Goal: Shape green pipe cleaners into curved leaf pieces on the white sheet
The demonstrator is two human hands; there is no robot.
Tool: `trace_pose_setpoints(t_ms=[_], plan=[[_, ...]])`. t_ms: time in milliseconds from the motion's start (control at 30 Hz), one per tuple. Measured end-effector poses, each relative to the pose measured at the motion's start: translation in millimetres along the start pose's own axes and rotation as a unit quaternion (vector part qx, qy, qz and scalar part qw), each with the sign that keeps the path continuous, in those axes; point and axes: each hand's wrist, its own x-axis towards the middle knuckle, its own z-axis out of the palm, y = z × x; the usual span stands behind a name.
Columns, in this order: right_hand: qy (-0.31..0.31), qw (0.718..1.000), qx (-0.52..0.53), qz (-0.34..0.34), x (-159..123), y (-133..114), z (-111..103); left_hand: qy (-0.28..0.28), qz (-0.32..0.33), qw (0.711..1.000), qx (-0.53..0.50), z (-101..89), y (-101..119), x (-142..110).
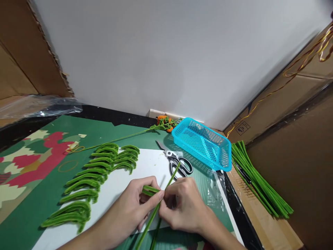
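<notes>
My left hand [142, 203] is closed on green pipe cleaners [149, 190], whose folded end shows between thumb and fingers. Beside it, my right hand [182, 205] pinches a long green pipe cleaner [174, 173] that runs diagonally between both hands, with its tail hanging toward me. The two hands nearly touch above a white sheet [153, 161]. Left of them lie rows of bent green pipe-cleaner pieces [83, 187] and a shorter column [127, 156]. Just beyond my right hand rest scissors [182, 165] with black and grey handles. The fingers partly hide the held pieces.
A blue perforated basket [177, 137] stands at the back right. Behind it lies an orange flower [162, 121] with a long green stem. Long green pipe cleaners [262, 184] lie on cardboard at the right. Yellow rubber bands [68, 166] are at left; cardboard walls [291, 132] flank the table.
</notes>
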Motion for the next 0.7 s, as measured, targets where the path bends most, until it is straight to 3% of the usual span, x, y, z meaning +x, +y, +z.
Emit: trace_pose_setpoints(t_ms=[200, 400, 533, 700], plan=[[0.030, 0.999, -0.036, -0.009, -0.4, -3.5, 2.2, 0.015, 0.019, 1.000, -0.020, 4.4, 5.8, -6.0], [0.076, 0.997, 0.008, -0.027, -0.7, -1.9, -9.3, 0.020, 0.034, 0.995, -0.089, 8.0, 15.6, -4.7], [0.145, 0.983, -0.008, -0.111, -1.7, 5.3, -15.1, 0.052, 0.024, 0.991, -0.125, 8.3, 18.2, -2.6], [0.158, 0.969, -0.044, -0.186, -1.2, 10.9, -17.5, 0.052, 0.025, 0.988, -0.143, 9.7, 19.1, -3.6]])
